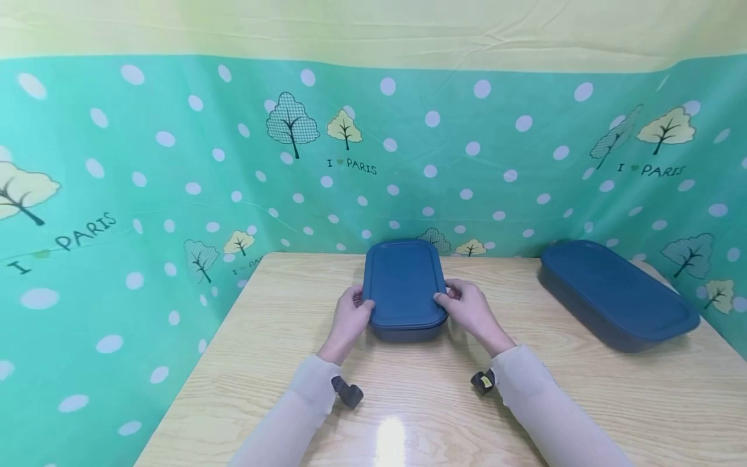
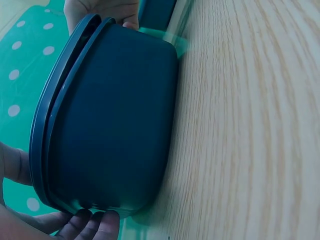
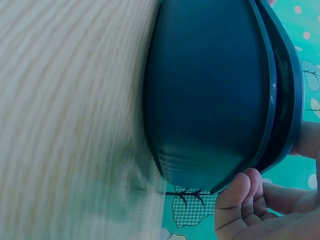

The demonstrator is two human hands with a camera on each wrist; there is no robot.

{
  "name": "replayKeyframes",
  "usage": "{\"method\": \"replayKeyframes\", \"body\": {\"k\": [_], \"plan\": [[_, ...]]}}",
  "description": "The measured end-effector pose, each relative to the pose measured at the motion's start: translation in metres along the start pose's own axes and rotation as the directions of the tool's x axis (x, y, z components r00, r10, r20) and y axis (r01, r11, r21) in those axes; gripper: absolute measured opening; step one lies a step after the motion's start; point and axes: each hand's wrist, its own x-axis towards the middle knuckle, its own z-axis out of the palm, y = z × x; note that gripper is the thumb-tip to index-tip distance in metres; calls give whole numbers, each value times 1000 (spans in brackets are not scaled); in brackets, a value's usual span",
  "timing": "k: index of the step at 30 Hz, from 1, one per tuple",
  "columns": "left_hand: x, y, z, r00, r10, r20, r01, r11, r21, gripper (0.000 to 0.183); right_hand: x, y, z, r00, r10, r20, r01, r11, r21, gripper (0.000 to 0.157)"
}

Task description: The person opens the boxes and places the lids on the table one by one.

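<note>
A small dark-blue storage box (image 1: 408, 335) with a flat blue lid (image 1: 405, 279) rests on the table at the middle. My left hand (image 1: 350, 318) grips its left side, thumb on the lid's edge and fingers (image 2: 107, 227) curled under the rim. On the opposite side, my right hand (image 1: 469, 308) grips it likewise, thumb on the lid and fingers (image 3: 235, 197) bent below the rim. Both wrist views show a gap between lid and box along the near side, so the lid sits slightly raised there. What the box contains is hidden.
A longer blue lidded box (image 1: 618, 292) stands at the right of the wooden table (image 1: 262, 383). A green dotted curtain (image 1: 362, 149) hangs behind the table and along its left side.
</note>
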Motion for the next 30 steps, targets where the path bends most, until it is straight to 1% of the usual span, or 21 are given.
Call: {"method": "replayKeyframes", "body": {"k": [6,15,21,23,25,27,30], "plan": [[0,-2,1,1000,-24,0,24,1000,8,42,0,-1,1,1000,8,7,-8,1000,18,46],[-1,-3,1,1000,-25,4,25,1000,16,43,-2,-1,-1,1000,25,3,-25,999,37,50],[-4,0,1,1000,-23,6,23,998,67,45,-1,0,-1,1000,25,0,-25,999,44,50],[-5,1,1,1000,-8,1,8,996,91,46,-1,0,-1,1000,23,0,-23,999,46,50],[-6,2,0,999,32,-7,-31,991,131,46,-2,-1,-1,1000,25,2,-25,998,49,50],[-6,3,0,996,87,-15,-82,979,187,46,-2,-1,-1,1000,27,2,-27,998,49,50],[-9,6,1,986,166,-22,-154,948,278,48,-2,-2,-1,1000,28,3,-28,998,49,50]]}}
